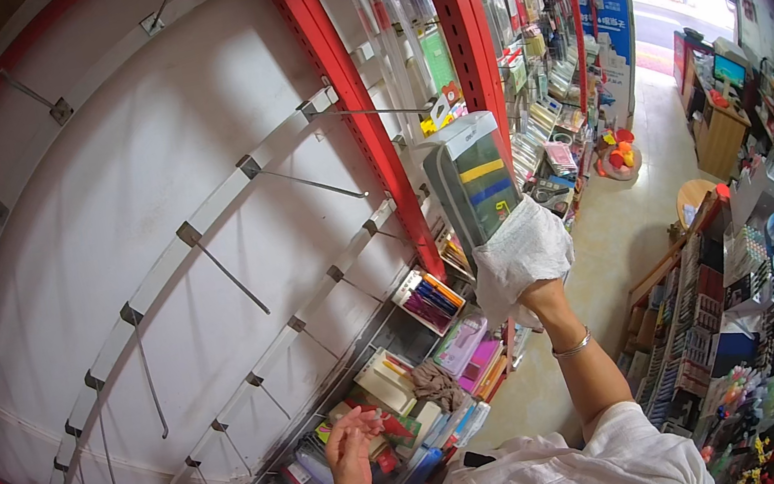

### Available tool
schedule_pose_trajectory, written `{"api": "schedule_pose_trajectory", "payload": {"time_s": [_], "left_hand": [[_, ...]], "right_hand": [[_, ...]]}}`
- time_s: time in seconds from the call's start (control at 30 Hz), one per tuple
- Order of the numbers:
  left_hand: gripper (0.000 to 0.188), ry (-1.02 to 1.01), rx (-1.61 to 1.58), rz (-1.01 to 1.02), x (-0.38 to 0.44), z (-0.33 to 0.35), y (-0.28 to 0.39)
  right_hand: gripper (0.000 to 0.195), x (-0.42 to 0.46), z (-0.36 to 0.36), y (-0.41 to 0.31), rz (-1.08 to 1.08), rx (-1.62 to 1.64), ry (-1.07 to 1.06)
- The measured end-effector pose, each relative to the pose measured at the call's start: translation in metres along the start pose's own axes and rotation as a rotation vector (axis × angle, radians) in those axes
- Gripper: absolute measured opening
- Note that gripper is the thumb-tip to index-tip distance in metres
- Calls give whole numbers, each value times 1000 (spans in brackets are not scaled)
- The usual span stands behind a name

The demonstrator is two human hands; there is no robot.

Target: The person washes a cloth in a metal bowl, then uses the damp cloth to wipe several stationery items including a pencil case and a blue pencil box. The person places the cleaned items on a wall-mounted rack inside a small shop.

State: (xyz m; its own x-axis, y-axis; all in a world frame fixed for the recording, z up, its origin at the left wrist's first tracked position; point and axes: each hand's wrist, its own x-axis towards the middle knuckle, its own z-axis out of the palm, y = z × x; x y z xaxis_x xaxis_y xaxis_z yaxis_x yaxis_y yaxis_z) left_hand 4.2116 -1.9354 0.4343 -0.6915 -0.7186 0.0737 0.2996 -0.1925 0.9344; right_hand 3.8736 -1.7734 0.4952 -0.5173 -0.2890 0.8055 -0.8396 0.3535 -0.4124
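A dark grey-green zip pencil case (484,185) with yellow and blue stripes and a pale header hangs upright near the end of a metal display hook, beside the red posts. My right hand (528,273) is raised to its lower end, covered by a white cloth (525,250) that lies against the case; the fingers are hidden under the cloth. Low over the packed stationery on the bottom shelf is my left hand (353,437), its fingers loosely bent, with nothing seen in it.
Bare metal hooks (233,274) stick out from rails on the white wall panel at the left. Red slotted posts (349,96) stand beside it. Boxed pens (430,300) and a crumpled brown cloth (440,383) lie on the lower shelf. Stocked racks (701,306) line the aisle's right side.
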Motion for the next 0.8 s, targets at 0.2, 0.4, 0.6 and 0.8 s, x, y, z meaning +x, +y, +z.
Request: {"api": "schedule_pose_trajectory", "payload": {"time_s": [0.2, 0.4, 0.6, 0.8], "left_hand": [[33, -16, -4, -3, 1, 0, -3], [31, -14, -14, 1, 1, -1, -6], [32, -11, -65, 17, 0, -3, -12], [32, -15, -60, 26, -1, -4, -12]], "right_hand": [[47, 3, -5, 4, -41, -30, 26], [47, 10, -11, 6, -109, -114, -36], [49, 32, -6, -16, 69, -61, 11], [42, 67, 23, -33, 195, -195, 6]]}}
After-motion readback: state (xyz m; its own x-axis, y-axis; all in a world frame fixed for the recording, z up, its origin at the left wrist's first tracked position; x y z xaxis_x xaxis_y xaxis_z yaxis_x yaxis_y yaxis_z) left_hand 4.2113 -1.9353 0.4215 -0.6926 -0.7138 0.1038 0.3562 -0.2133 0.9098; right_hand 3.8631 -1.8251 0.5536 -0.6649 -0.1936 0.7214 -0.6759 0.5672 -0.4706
